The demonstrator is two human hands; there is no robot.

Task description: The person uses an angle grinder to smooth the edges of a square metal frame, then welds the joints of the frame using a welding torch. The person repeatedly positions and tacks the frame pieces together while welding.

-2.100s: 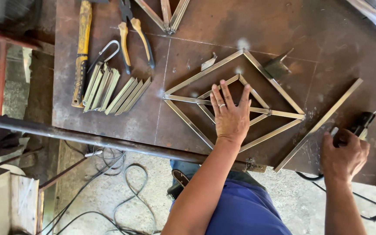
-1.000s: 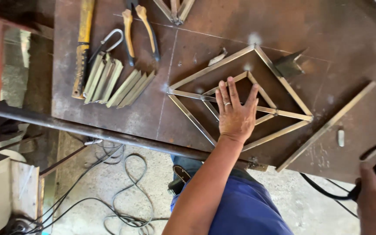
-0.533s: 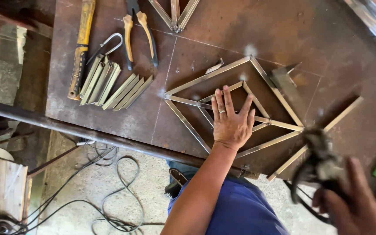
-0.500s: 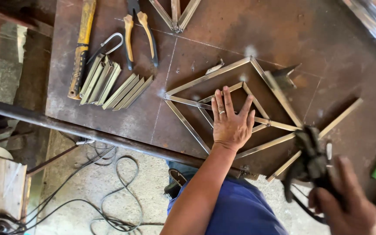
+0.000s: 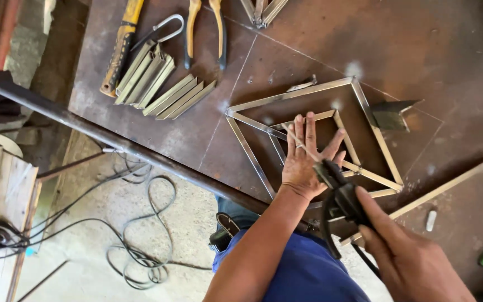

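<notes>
While left hand (image 5: 304, 162) presses flat, fingers spread, on diamond frame (image 5: 359, 95), right hand (image 5: 406, 254) grips black welding holder (image 5: 339, 190).

The left hand (image 5: 307, 162) hides the frame's (image 5: 314, 95) centre; pliers (image 5: 205, 28) cut off at top edge

A metalworking workshop is shown: a rusty steel table (image 5: 420, 50) is strewn with cut angle-iron pieces (image 5: 163, 84), a hammer (image 5: 119, 47) and pliers (image 5: 205, 28), well beyond the fingertips; cables (image 5: 135, 223) are coiled on the concrete floor.
</notes>
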